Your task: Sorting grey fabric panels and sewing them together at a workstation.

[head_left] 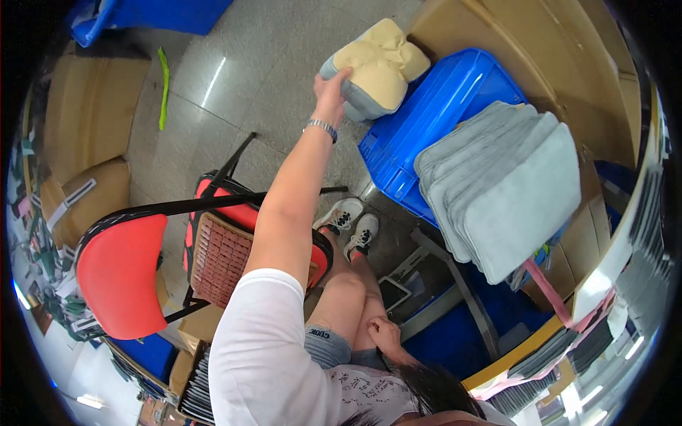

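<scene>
My left hand [331,96], with a metal watch on the wrist, reaches far forward and grips the left edge of a thick, cushion-like piece [380,64]. This piece has a puckered cream top and grey sides. It is held beside the far end of a blue plastic crate [440,106]. My right hand [385,335] rests on my thigh with nothing visible in it; its fingers lie loosely against the leg. A fanned stack of flat grey fabric pads [522,202] with rounded corners lies at the crate's near right end.
A red chair [121,266] with a black frame and a woven seat mat [222,259] stands at the left. Cardboard boxes [92,106] line both sides. A yellow-green strip [164,89] lies on the tiled floor. Another blue container [163,14] is at the far left.
</scene>
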Motion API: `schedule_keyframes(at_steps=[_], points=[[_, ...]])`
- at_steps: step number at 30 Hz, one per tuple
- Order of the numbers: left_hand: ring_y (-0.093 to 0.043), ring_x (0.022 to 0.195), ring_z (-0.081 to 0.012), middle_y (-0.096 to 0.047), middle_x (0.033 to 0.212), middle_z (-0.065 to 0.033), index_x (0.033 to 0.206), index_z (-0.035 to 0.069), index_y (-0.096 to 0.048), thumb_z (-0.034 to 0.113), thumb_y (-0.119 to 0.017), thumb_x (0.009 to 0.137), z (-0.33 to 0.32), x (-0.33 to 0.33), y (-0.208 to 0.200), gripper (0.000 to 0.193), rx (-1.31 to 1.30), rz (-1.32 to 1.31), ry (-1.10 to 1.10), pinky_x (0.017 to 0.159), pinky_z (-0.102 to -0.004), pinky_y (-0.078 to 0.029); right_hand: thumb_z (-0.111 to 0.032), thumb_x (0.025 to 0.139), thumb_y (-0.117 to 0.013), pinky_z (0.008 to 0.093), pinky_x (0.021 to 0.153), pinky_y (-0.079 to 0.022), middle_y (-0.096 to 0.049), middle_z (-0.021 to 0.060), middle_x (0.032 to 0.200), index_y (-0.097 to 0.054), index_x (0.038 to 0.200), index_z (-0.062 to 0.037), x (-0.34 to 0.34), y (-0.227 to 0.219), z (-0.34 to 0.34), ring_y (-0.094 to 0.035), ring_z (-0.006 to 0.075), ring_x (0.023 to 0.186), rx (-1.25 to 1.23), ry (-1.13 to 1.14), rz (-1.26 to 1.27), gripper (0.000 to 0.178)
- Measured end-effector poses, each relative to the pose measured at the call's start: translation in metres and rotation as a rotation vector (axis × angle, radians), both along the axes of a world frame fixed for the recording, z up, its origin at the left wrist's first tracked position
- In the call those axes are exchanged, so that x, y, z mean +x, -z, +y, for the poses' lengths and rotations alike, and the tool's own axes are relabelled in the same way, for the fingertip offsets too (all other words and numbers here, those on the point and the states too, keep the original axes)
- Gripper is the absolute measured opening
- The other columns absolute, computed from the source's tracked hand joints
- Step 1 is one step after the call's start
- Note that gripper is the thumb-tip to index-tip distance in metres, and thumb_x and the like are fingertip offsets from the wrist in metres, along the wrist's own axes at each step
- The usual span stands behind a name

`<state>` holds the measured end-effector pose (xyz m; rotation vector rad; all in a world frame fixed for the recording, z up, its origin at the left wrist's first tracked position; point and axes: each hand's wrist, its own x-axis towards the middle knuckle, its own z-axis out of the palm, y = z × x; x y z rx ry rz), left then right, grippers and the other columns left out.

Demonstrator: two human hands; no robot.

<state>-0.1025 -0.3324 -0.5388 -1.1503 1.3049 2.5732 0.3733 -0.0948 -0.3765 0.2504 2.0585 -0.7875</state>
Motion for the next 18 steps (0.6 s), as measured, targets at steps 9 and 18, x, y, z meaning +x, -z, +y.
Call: schedule_keyframes(at_steps=[9, 18], points=[[-0.053, 0.095, -0.0184, -0.055, 0.107, -0.0099, 0.115, 0.000, -0.044, 0.006, -0.072, 0.068, -0.027, 0.067, -0.238, 0.054, -0.689, 0.327, 0.088, 0.085, -0.0309, -0.042, -0.017, 0.080, -0.060, 0.0305, 0.062, -0.049, -0.065, 0.0095, 0.080, -0.065, 0.092, -0.0079, -0.091, -0.040, -0.019, -0.064, 0.0193, 0.070, -0.229, 0.248, 0.102, 0.016], [-0.054, 0.107, -0.0282, -0.053, 0.117, -0.0149, 0.120, -0.001, -0.044, 0.009, -0.063, 0.076, -0.071, 0.076, -0.298, 0.049, -0.263, 0.229, 0.134, 0.092, -0.0399, -0.044, -0.019, 0.082, -0.059, 0.0291, 0.058, -0.051, -0.065, 0.0080, 0.076, -0.065, 0.094, -0.0044, -0.132, -0.105, -0.007, -0.064, 0.0151, 0.067, -0.365, 0.401, 0.194, 0.019]])
